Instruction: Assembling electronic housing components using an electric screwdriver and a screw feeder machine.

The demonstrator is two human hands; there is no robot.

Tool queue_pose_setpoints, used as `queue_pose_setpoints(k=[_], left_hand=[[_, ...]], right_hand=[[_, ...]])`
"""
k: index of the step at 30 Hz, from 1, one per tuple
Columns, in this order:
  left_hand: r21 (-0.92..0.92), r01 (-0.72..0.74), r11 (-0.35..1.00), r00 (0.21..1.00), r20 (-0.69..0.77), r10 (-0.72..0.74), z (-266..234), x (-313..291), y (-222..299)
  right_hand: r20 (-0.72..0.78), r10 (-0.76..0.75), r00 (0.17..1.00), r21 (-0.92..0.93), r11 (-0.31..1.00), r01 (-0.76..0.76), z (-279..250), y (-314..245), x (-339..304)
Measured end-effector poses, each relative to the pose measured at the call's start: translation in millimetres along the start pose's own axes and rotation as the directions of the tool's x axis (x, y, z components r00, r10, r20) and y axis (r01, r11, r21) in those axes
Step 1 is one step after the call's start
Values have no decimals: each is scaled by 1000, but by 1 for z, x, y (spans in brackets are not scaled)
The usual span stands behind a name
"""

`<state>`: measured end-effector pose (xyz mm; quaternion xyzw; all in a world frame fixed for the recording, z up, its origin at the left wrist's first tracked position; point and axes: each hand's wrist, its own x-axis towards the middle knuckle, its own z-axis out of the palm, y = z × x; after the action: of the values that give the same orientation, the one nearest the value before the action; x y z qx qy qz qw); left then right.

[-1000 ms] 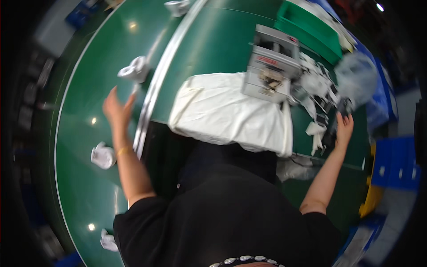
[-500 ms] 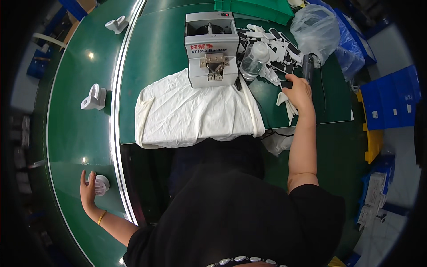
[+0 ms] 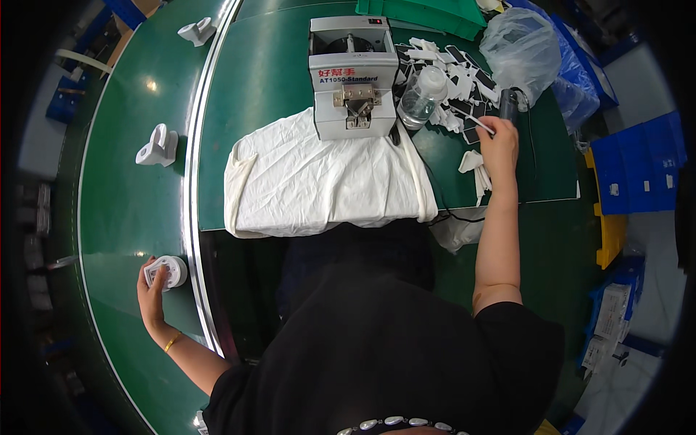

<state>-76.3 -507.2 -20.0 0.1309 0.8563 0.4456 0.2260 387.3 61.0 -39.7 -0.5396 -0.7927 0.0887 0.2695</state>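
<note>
My left hand [image 3: 151, 293] is closed on a round white plastic housing [image 3: 175, 272] at the left, on the long green surface. Its thumb lies over the housing's top and the other fingers are at its far left side. My right hand [image 3: 500, 150] pinches a thin, flat white piece [image 3: 482, 126], seen nearly edge-on, beside the pile of black and white flat pieces [image 3: 458, 81]. Just below that hand lie a few loose white strips [image 3: 475, 165] on the green table.
A grey machine [image 3: 353, 80] stands behind a white cloth [image 3: 330, 181]. Beside it are a clear bottle [image 3: 420, 100], a dark cylindrical tool [image 3: 509, 107] with a cord, a plastic bag [image 3: 518, 47] and a green bin [image 3: 428, 16]. More white housings [image 3: 158, 146] stand at left.
My left hand has closed on the round housing, and both have moved farther away. My right hand has picked up a thin white piece. The other housings sit slightly farther off.
</note>
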Motion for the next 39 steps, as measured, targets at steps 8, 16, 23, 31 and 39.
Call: queue_pose_setpoints(k=[8,16,23,31,39], left_hand=[[-179,-394,902,919,-114,378,94,-29,99],[-718,-246,651,909,62,412,276,-41,178],[-627,-413,660,732,203,650,322,-65,164],[-562,-539,627,498,387,776,313,-64,168],[-607,-242,757,538,565,626,318,-63,151]], right_hand=[[-101,34,994,656,754,41,-31,-82,-37],[361,-348,865,923,267,-278,5,-173,-105],[370,-303,878,925,29,-379,14,-172,-100],[485,-307,819,858,-17,-514,11,-158,-99],[286,-289,914,924,337,-182,18,-146,-97]])
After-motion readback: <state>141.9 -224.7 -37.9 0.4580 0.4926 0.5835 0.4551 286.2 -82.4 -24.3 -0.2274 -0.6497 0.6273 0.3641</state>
